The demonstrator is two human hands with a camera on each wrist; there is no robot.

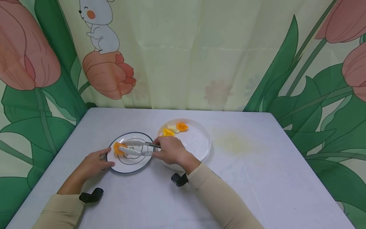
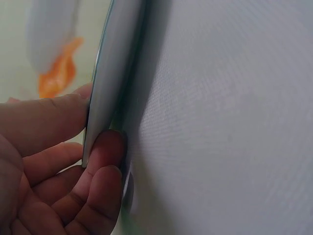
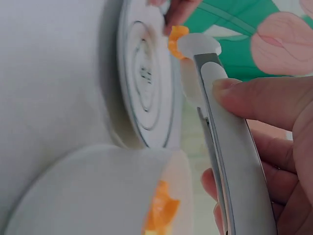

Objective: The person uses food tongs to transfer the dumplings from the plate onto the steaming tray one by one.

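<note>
My right hand [image 1: 172, 149] grips a pair of metal tongs [image 3: 230, 132] with white tips, thumb on one arm and fingers around the other. At those tips, over the left part of the plate, is a crumpled orange piece [image 1: 118, 148]; whether it touches the plate I cannot tell. The round white plate [image 1: 125, 168] has a dark rim and a line drawing in its middle. My left hand [image 1: 94, 163] pinches its left edge; the left wrist view has the thumb [image 2: 54, 115] above and fingers [image 2: 105, 156] beneath.
Right of the plate stands a round white dish [image 1: 207, 143] with a dimpled floor. Inside, near its far left wall, lie an orange piece [image 1: 182, 127], a pale piece [image 1: 173, 128] and a yellow-orange piece [image 1: 168, 132]. A white cloth [image 1: 257, 178] covers the table; a printed curtain [image 1: 183, 63] hangs behind.
</note>
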